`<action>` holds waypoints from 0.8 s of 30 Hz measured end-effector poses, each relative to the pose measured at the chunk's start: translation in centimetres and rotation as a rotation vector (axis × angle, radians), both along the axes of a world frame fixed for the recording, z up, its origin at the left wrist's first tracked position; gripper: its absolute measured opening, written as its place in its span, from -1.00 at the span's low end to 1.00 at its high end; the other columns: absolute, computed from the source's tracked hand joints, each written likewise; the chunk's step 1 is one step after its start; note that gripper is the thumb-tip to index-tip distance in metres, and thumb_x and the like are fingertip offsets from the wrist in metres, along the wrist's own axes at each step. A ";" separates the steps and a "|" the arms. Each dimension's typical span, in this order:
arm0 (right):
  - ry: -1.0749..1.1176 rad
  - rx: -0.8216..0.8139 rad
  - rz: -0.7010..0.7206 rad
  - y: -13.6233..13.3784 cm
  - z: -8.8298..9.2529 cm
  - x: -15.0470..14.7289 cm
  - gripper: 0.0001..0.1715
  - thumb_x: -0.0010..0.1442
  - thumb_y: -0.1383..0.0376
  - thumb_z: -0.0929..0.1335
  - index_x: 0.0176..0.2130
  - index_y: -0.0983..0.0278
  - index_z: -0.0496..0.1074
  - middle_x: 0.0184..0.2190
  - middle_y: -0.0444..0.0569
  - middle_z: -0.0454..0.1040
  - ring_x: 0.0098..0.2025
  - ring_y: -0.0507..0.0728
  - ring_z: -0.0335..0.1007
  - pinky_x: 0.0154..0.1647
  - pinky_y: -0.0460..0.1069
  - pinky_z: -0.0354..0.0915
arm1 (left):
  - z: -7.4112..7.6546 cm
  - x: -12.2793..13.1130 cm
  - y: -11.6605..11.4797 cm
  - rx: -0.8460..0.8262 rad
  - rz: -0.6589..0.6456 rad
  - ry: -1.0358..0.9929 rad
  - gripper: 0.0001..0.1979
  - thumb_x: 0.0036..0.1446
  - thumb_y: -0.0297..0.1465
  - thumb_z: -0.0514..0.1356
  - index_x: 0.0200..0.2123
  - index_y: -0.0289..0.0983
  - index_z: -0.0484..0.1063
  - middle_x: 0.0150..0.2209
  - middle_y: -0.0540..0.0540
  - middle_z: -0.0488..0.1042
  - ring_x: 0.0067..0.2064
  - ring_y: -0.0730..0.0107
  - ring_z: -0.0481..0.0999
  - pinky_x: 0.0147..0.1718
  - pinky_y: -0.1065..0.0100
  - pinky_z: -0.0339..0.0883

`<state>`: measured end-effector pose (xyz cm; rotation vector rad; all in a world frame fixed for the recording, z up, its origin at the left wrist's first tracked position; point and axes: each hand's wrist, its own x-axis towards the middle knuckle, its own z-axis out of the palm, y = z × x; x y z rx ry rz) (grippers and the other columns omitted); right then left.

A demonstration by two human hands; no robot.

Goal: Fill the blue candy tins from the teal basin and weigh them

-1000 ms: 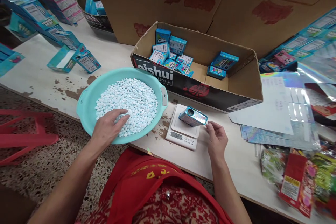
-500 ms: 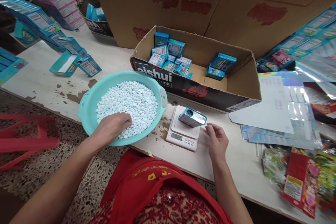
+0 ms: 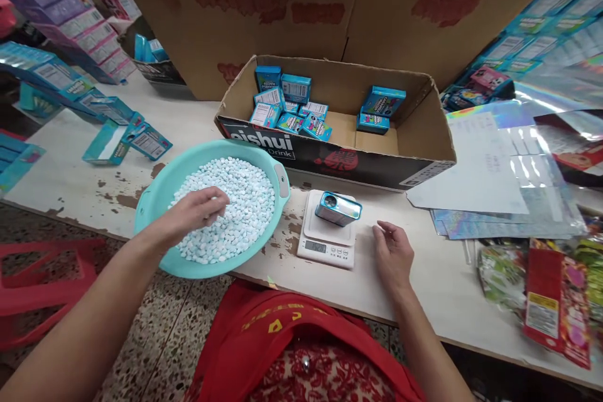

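Note:
My left hand [image 3: 200,208] is over the pale blue and white candies [image 3: 245,201] in a turquoise basin [image 3: 147,208]. Its fingers are drawn together, and what they hold, if anything, is hidden. A white digital scale [image 3: 325,254] stands to the right of the basin. On its plate lies a small blue candy box [image 3: 338,210], its silvery side up and a round dark spot showing near one end. My right hand [image 3: 394,256] rests on the table just right of the scale, fingers loosely curled and apart, holding nothing and not touching the box.
Behind the scale, a long open carton [image 3: 339,163] holds several blue candy boxes [image 3: 282,107]. Plastic sheets and white paper [image 3: 466,169] lie right, beyond them red packaging [image 3: 546,301]. More blue boxes [image 3: 149,140] sit left. A red stool [image 3: 47,282] stands below the table.
My left hand has lifted slightly from the candies, fingers still together. My right hand has drawn back from the box on the scale. The whole view has shifted a little.

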<state>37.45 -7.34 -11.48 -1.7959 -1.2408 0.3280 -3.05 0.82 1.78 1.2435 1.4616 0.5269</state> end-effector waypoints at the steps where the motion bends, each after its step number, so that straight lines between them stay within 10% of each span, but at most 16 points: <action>1: -0.064 0.014 0.017 0.1 -0.4 0.0 -0.66 0.19 0.06 0.31 -0.21 0.26 0.46 -0.23 0.06 0.51 -0.16 0.19 0.41 -0.09 0.12 0.33 | 0.7 1.2 0.5 0.051 -0.133 0.087 -0.76 0.11 -0.20 0.20 -0.40 -0.28 0.39 -0.51 0.00 0.32 -0.54 0.54 0.21 -0.59 0.49 0.06; 6: -0.270 0.070 0.094 0.5 -1.9 0.0 -0.64 0.23 0.04 0.28 -0.23 0.26 0.45 -0.28 0.07 0.52 -0.18 0.22 0.38 -0.13 0.14 0.32 | 4.0 9.9 3.4 0.391 -0.696 0.270 -0.85 0.18 -0.40 0.07 -0.37 -0.27 0.43 -0.35 -0.03 0.44 -0.31 0.41 0.38 -0.30 0.40 0.23; 12: -0.246 0.091 0.109 0.5 -1.7 -0.1 -0.71 0.24 0.08 0.28 -0.22 0.22 0.44 -0.29 0.02 0.51 -0.19 0.20 0.38 -0.15 0.12 0.32 | 3.1 17.6 4.8 0.611 -0.919 0.385 -0.80 0.13 -0.56 0.04 -0.32 -0.29 0.46 -0.27 -0.08 0.44 -0.21 0.34 0.43 -0.19 0.35 0.27; 24: -0.215 0.088 0.105 0.6 -1.7 0.0 -0.75 0.24 0.12 0.29 -0.24 0.22 0.44 -0.30 0.02 0.51 -0.19 0.20 0.36 -0.15 0.12 0.29 | 3.2 17.6 4.6 0.745 -0.712 0.268 -0.81 0.18 -0.53 0.03 -0.26 -0.27 0.43 -0.24 -0.06 0.46 -0.20 0.39 0.43 -0.18 0.38 0.28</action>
